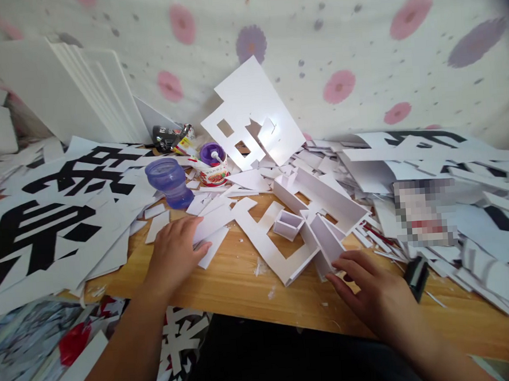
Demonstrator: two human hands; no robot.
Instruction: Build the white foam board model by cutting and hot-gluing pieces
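Note:
On the wooden table (238, 278) lies a white foam-board character (302, 261) with raised side walls, its hollow parts facing up. My right hand (363, 281) touches the lower right corner of this piece, thumb and fingers around the wall's end. My left hand (176, 250) holds a flat white strip (213, 223) between thumb and fingers; the strip's far end reaches the upper left arm of the character. Under the strip lies another white scrap (214, 247). A small box-like part (288, 224) sits inside the character.
A purple cup (169, 181) and a noodle tub (213, 171) stand behind my left hand. A cut-out white board (258, 115) leans on the curtain. Black-printed sheets (57, 208) lie left. A dark object (416, 278) lies right of my right hand, near heaped scraps.

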